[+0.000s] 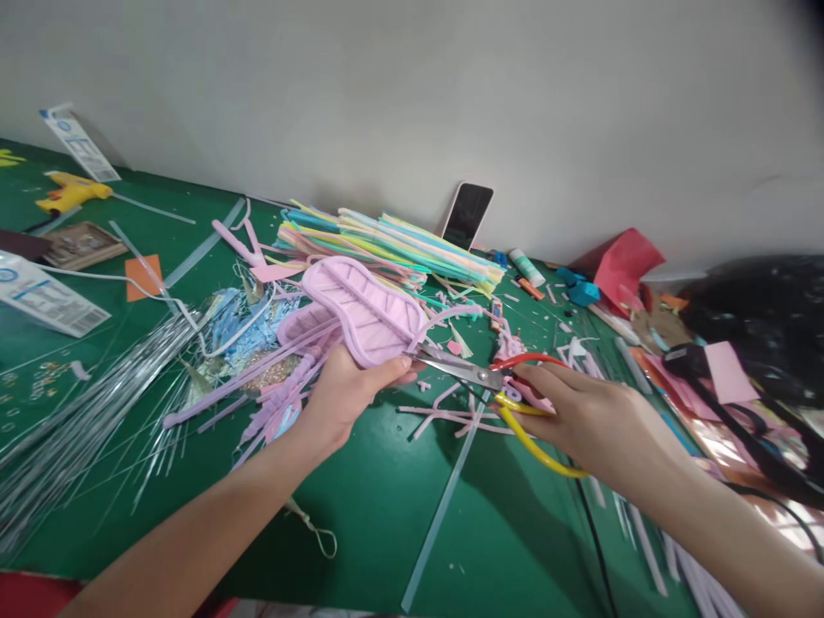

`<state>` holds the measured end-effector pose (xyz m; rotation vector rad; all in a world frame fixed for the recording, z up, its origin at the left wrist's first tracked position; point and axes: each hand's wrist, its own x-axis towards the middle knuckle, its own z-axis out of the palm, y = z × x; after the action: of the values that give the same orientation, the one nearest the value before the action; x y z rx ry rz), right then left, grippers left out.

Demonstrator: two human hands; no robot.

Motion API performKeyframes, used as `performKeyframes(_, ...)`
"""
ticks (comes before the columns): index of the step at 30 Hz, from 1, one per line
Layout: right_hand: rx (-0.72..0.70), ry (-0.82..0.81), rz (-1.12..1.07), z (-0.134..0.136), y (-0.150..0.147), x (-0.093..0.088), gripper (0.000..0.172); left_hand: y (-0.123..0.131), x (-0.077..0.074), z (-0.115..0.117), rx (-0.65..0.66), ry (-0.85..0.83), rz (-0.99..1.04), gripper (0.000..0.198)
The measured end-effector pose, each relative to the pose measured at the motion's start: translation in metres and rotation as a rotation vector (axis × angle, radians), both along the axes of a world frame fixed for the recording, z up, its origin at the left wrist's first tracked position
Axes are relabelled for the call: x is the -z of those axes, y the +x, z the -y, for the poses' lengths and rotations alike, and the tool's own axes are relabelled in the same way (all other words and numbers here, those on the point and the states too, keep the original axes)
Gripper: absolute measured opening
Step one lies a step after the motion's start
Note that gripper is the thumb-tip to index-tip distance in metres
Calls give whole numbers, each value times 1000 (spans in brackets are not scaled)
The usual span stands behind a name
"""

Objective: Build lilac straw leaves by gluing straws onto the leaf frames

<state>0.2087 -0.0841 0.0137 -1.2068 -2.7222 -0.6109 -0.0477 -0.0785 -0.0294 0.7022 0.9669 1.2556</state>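
Observation:
My left hand [351, 390] is closed on the lower edge of a pink pipe-cleaner butterfly wing [364, 305], a fuzzy outlined shape with ribs across it. My right hand [572, 412] has its fingers through the red and yellow handles of a pair of scissors [480, 373]. The scissor blades point left, and their tips are at the wing's lower right edge, by my left thumb. From that edge a loose pink pipe cleaner [454, 313] curves off to the right. Whether the blades touch it I cannot tell.
Behind the wing lies a bundle of coloured pipe cleaners [386, 245], with a phone [469, 215] leaning on the wall. Silver wires [96, 429] spread at left, below a yellow glue gun [74, 190]. A clear glue stick [444, 506] crosses the green table. Black plastic [760, 318] sits at right.

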Motion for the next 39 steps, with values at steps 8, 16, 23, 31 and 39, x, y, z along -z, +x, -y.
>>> performKeyframes(8,13,12,107,6,-8,-7,34,-2,-3,-2,-4,0,-11,30)
performKeyframes(16,181,-274,101,-2,-8,-5,24,-3,-3,-3,-22,36,-20,32)
performKeyframes(23,282,-358,291,-14,-29,-13,17,-2,-2,-4,-72,-26,-7,23)
performKeyframes(31,225,-310,393,-29,-54,-14,20,-5,9,-10,-151,-11,69,23)
performKeyframes(39,200,-317,457,-44,-58,-21,28,-10,6,-12,-195,-8,104,20)
